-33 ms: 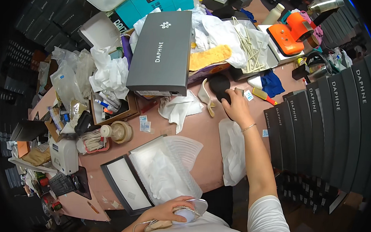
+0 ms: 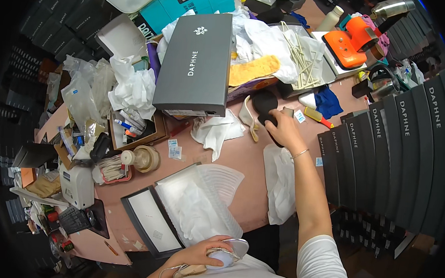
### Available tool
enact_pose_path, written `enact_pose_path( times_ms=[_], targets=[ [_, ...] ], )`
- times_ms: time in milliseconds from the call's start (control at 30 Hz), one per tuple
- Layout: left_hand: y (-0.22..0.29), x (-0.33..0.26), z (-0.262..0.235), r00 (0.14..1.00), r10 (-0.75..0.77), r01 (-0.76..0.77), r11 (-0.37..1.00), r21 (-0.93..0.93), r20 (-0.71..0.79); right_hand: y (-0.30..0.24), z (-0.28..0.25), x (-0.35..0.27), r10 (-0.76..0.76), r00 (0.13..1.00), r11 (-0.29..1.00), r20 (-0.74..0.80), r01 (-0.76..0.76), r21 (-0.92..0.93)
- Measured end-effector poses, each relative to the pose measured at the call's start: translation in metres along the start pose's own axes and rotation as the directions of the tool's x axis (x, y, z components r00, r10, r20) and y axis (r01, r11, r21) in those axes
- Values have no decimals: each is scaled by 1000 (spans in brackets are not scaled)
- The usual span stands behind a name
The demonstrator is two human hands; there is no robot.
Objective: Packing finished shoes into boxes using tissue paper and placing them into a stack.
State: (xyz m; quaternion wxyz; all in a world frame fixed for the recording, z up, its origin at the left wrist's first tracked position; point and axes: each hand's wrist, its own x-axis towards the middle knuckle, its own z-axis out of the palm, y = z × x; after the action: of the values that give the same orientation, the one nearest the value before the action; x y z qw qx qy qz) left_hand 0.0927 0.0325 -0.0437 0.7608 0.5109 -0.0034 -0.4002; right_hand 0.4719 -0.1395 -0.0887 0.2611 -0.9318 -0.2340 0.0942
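Close to my body at the lower middle, my left hand (image 2: 201,254) is wrapped around a pale sandal (image 2: 190,271). A thin beige strap loops out behind it, and a braided band and a clear rounded piece show by the fingers. My right arm is stretched out over the table. The right hand (image 2: 285,128) has its fingers closed at the lower end of a black, flat, rounded object (image 2: 264,102), whose exact kind I cannot make out. A small greyish block (image 2: 288,112) sits by the knuckles. Left of the black object lies a curved cream strip (image 2: 249,117).
An open shoebox (image 2: 153,221) with white wrapping lies in front of me, white tissue (image 2: 279,185) to its right. A closed grey shoebox (image 2: 194,62) rests on the clutter behind. Stacked dark boxes (image 2: 383,152) line the right side. A yellow-handled brush (image 2: 317,116) lies near them.
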Motion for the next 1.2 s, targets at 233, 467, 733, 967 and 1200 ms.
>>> enact_pose_path(
  times_ms=[233, 467, 733, 967, 1200],
  targets=[
    [-15, 7, -1, 999, 18, -22, 992, -127, -33, 16, 45, 15, 104, 991, 994, -78, -107, -37],
    [-26, 8, 1, 996, 61, -71, 987, -147, -71, 31, 12, 17, 53, 980, 972, -191, -7, 234],
    [-37, 5, 3, 995, 38, -56, 981, -184, -96, 77, 25, 70, 373, 905, 417, 205, -361, 834],
    [-37, 1, 4, 995, 17, -40, 969, -242, -95, 24, 72, 30, 145, 968, 617, 207, -252, 746],
    [-27, -19, 4, 988, 124, -131, 989, -73, -93, -20, 47, -15, -4, 952, 922, -307, 123, 367]
  ],
)
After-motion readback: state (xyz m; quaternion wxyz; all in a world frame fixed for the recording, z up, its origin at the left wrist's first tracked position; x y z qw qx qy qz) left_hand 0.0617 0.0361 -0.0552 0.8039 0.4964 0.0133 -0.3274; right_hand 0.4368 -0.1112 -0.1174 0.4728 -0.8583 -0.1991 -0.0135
